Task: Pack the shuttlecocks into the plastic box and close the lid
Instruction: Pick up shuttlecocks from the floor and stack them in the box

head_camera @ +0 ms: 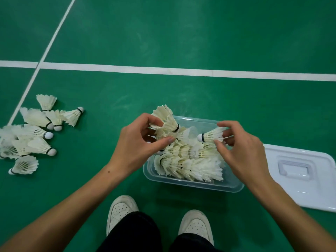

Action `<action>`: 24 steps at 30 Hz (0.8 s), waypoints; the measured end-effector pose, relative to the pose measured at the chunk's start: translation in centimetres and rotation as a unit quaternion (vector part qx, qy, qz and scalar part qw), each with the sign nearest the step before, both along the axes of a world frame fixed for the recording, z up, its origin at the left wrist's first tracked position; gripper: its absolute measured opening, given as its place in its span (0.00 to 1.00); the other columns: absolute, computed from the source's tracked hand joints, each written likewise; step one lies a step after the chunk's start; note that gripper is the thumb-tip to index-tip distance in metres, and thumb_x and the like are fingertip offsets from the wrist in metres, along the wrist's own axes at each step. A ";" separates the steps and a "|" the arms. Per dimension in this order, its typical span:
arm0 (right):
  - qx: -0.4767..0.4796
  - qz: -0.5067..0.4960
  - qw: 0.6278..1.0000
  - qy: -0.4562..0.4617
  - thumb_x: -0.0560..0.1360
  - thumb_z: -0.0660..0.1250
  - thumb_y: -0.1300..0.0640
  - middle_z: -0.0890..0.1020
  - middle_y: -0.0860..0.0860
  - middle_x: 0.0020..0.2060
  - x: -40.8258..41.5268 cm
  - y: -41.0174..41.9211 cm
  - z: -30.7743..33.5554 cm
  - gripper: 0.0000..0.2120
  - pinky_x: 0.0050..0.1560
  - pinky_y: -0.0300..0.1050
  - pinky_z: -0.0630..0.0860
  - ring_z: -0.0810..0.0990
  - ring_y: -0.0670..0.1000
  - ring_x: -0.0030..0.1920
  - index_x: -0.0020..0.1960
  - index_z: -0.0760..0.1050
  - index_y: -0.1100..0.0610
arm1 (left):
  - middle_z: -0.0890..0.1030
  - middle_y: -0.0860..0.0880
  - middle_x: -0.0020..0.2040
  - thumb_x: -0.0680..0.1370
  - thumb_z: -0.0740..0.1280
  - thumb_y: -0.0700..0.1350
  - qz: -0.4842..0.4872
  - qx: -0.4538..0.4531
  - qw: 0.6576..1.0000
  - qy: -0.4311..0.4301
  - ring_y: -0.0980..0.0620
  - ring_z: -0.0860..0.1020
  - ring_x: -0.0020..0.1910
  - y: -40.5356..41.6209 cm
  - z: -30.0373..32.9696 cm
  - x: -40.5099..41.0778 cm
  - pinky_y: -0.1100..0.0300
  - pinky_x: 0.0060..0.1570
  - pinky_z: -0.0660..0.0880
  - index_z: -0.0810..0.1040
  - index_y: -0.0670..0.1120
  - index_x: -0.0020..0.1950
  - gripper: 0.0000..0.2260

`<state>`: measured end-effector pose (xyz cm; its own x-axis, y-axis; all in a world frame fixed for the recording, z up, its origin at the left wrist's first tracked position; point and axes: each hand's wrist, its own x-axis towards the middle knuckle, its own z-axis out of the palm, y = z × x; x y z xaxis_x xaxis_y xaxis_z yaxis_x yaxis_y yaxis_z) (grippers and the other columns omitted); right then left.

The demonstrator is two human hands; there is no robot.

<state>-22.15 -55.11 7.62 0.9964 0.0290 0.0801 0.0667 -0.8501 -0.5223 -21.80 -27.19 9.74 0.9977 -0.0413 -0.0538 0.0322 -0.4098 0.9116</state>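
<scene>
1. On the green court floor (181, 42), seen from the head camera, a clear plastic box (192, 184) sits just beyond the person's two white shoes (121, 211), open and already heaped with white feather shuttlecocks (189, 166).
2. Over the box's left end, the left hand (134, 148) pinches a shuttlecock (167, 119) by its feather skirt between thumb and fingers; its black-banded cork end points right, and it appears nested with others beneath it.
3. Over the right end, the right hand (241, 153) grips a second shuttlecock (211, 136) by the feathers with fingertips and thumb, its white cork pointing left toward the other hand. Both hands are closed on their shuttlecocks and held apart, with a small gap between the two corks.
4. Just right of the box, the white lid (298, 177) lies flat on the floor, handle recess showing, partly hidden by the right forearm.
5. Well to the left, a loose pile of shuttlecocks (31, 135) lies scattered on the floor near a white court line (163, 70).
</scene>
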 end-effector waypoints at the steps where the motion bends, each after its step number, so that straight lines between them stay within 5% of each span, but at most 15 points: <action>1: -0.005 0.007 1.000 0.004 0.76 0.77 0.53 0.84 0.44 0.47 0.2 0.3 -0.4 0.22 0.47 0.57 0.84 0.85 0.52 0.44 0.66 0.73 0.45 | 0.85 0.53 0.50 0.70 0.83 0.49 -0.004 0.007 1.000 -0.003 0.51 0.86 0.44 0.0 0.0 0.0 0.59 0.43 0.85 0.80 0.46 0.55 0.19; 7: 0.032 0.030 0.997 0.056 0.76 0.78 0.58 0.86 0.52 0.49 1.1 2.6 -2.6 0.21 0.47 0.42 0.78 0.81 0.47 0.42 0.67 0.77 0.54 | 0.84 0.56 0.52 0.72 0.81 0.50 -0.035 0.042 0.998 -0.019 0.55 0.85 0.46 -0.2 -0.6 -0.1 0.62 0.48 0.83 0.80 0.48 0.57 0.18; 13: 0.045 0.029 0.994 0.097 0.76 0.78 0.57 0.81 0.47 0.45 2.5 4.5 -3.5 0.20 0.46 0.41 0.80 0.82 0.47 0.43 0.65 0.76 0.54 | 0.83 0.57 0.51 0.75 0.79 0.50 -0.068 0.096 0.992 -0.044 0.55 0.83 0.44 -0.2 -1.2 -0.3 0.64 0.45 0.80 0.79 0.50 0.57 0.15; 18: 0.056 0.037 0.989 0.132 0.76 0.77 0.54 0.80 0.45 0.45 3.2 4.7 -3.7 0.21 0.51 0.45 0.83 0.79 0.42 0.43 0.65 0.74 0.51 | 0.81 0.58 0.47 0.76 0.78 0.51 -0.115 0.123 0.985 -0.034 0.55 0.81 0.41 -0.3 -1.8 -0.3 0.56 0.41 0.80 0.77 0.52 0.58 0.15; 24: 0.101 0.060 0.979 0.167 0.74 0.78 0.48 0.82 0.42 0.51 2.6 2.6 -1.7 0.28 0.59 0.44 0.82 0.82 0.43 0.53 0.71 0.72 0.49 | 0.79 0.57 0.44 0.76 0.77 0.50 -0.154 0.151 0.975 -0.054 0.55 0.76 0.38 -0.7 -1.4 0.5 0.62 0.38 0.73 0.78 0.51 0.58 0.14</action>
<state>-19.59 -52.51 5.91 0.9587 0.1636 -0.2327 -0.0435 -0.7243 -0.6881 -21.29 -27.90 8.39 0.9409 -0.3386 -0.0044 -0.2250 -0.6350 0.7390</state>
